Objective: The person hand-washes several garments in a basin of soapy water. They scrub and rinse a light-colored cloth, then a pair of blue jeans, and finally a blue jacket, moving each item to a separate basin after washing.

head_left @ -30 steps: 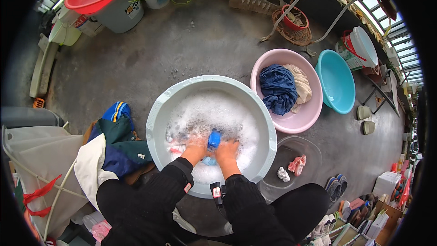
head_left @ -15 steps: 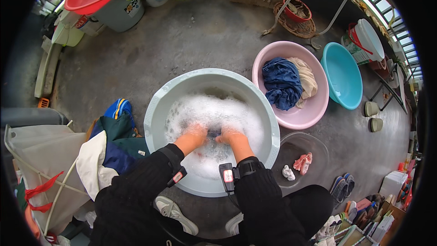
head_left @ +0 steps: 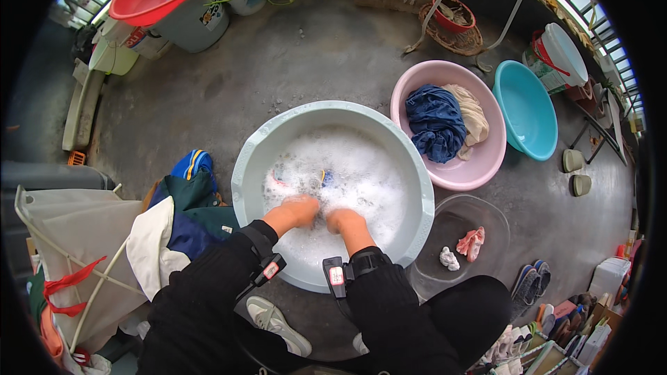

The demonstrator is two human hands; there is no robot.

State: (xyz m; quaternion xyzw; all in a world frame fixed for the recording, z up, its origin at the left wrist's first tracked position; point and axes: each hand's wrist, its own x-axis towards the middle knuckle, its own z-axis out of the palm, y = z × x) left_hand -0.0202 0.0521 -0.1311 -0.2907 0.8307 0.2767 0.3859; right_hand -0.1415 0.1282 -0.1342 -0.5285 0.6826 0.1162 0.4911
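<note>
A large pale grey-green basin on the floor in front of me holds white suds. My left hand and my right hand are close together in the near half of the foam. Both look curled into fists and are smeared by motion. Foam hides their fingertips and what they grip. Just beyond them a bit of blue cloth with a yellow edge pokes out of the suds. A small red patch shows to its left.
At the right stand a pink basin with blue and cream cloth, a turquoise basin, and a clear tub with small white and pink cloths. Left lie dark clothes beside a pale hamper. Slippers and shoes sit lower right.
Both hands have drawn nearer to me and higher in the foam. The blue and red cloth bits now show beyond them. My view has shifted slightly.
</note>
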